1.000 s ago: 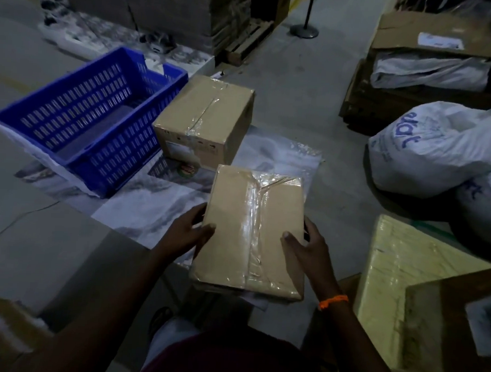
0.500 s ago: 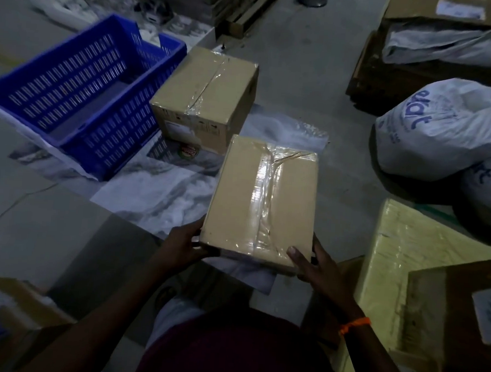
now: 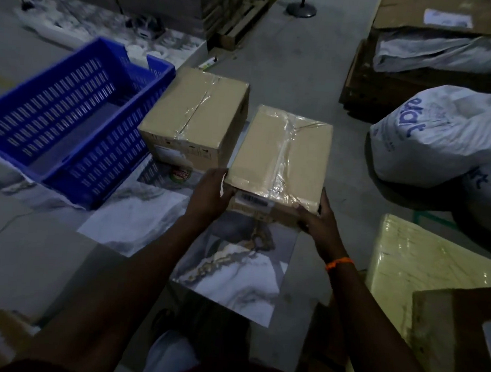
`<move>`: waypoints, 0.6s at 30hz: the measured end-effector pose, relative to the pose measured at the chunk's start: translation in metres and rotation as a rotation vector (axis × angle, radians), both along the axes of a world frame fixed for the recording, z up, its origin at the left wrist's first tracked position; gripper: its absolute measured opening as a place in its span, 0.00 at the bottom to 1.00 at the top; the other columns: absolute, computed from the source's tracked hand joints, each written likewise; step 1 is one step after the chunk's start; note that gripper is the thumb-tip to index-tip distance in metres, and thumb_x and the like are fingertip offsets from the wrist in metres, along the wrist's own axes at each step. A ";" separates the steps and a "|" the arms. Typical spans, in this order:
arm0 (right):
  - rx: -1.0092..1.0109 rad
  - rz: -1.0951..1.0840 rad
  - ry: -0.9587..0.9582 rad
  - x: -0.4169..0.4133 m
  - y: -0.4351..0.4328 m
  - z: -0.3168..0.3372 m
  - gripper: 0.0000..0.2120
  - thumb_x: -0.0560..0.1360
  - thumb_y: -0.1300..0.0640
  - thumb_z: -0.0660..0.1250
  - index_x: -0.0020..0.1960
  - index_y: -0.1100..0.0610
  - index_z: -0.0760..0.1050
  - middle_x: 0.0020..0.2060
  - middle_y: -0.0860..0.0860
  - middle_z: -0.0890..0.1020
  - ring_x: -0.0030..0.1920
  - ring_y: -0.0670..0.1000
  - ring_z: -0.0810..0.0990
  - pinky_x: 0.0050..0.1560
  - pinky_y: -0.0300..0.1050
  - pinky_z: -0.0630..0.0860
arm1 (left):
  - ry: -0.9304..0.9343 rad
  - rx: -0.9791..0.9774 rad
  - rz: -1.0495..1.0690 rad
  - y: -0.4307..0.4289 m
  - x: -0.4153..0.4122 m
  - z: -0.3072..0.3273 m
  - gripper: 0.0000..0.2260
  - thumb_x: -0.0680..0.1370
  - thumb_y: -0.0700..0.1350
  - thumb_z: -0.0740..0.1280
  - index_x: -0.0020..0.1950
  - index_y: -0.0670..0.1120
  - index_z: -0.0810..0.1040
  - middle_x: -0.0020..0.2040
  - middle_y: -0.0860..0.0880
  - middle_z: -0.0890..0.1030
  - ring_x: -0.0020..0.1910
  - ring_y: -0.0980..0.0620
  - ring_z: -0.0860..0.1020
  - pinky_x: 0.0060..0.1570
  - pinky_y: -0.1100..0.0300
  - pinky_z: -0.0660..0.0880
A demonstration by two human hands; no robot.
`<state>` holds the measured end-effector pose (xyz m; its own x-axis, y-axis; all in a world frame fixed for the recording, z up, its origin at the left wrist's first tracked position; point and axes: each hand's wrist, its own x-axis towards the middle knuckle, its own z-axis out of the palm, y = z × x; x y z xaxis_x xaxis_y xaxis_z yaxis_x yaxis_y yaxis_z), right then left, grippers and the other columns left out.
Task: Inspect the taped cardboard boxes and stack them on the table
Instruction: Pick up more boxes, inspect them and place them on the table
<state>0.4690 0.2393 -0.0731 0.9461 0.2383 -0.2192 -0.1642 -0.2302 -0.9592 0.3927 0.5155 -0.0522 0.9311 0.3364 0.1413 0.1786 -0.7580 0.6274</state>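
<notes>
A flat taped cardboard box (image 3: 280, 156) is held at its near corners by both hands, over the marbled table top (image 3: 140, 220). My left hand (image 3: 209, 195) grips its near left corner, and my right hand (image 3: 318, 221) grips the near right corner. A barcode label shows on the box's near side. A second, taller taped cardboard box (image 3: 197, 115) stands on the table just to the left of the held one, almost touching it.
A blue slotted crate (image 3: 71, 119) sits on the table at the left. White sacks (image 3: 440, 136) lie on the floor at the right. A plastic-wrapped yellow parcel (image 3: 422, 269) and a brown carton (image 3: 458, 339) are near right. Pallets and cartons stand behind.
The held box has moved forward and down beside the taller box. Both hands have slid to its near corners, and its labelled side now faces me.
</notes>
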 end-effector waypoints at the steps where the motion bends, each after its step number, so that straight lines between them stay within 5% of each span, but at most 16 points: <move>1: 0.002 -0.016 -0.002 0.009 0.006 -0.003 0.40 0.70 0.41 0.77 0.78 0.38 0.64 0.67 0.44 0.81 0.65 0.52 0.81 0.62 0.64 0.80 | 0.027 0.070 -0.012 0.009 0.010 0.002 0.22 0.76 0.45 0.72 0.68 0.38 0.75 0.64 0.36 0.77 0.63 0.37 0.75 0.61 0.52 0.72; 4: -0.011 -0.083 -0.006 0.026 0.023 -0.018 0.45 0.69 0.36 0.77 0.80 0.39 0.60 0.71 0.46 0.78 0.67 0.53 0.80 0.61 0.64 0.81 | 0.087 0.241 -0.053 0.034 0.038 0.007 0.34 0.76 0.56 0.69 0.76 0.40 0.67 0.75 0.36 0.69 0.74 0.35 0.66 0.72 0.41 0.66; 9: -0.035 -0.136 -0.008 0.036 0.039 -0.032 0.49 0.66 0.26 0.74 0.80 0.34 0.55 0.72 0.49 0.77 0.68 0.56 0.79 0.64 0.65 0.79 | 0.367 0.440 -0.074 0.065 0.063 0.010 0.42 0.78 0.69 0.62 0.83 0.47 0.52 0.83 0.43 0.53 0.81 0.42 0.53 0.77 0.40 0.54; 18: 0.031 -0.056 0.015 0.065 0.048 -0.029 0.46 0.65 0.31 0.79 0.78 0.37 0.63 0.70 0.46 0.79 0.68 0.53 0.80 0.64 0.64 0.79 | 0.285 0.457 -0.125 0.073 0.033 -0.006 0.36 0.76 0.56 0.73 0.80 0.45 0.64 0.80 0.40 0.62 0.78 0.38 0.62 0.74 0.37 0.60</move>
<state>0.5345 0.2874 -0.1025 0.9549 0.1916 -0.2269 -0.1905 -0.1908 -0.9630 0.4262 0.5886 -0.0580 0.9828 0.1841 -0.0164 0.1842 -0.9682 0.1691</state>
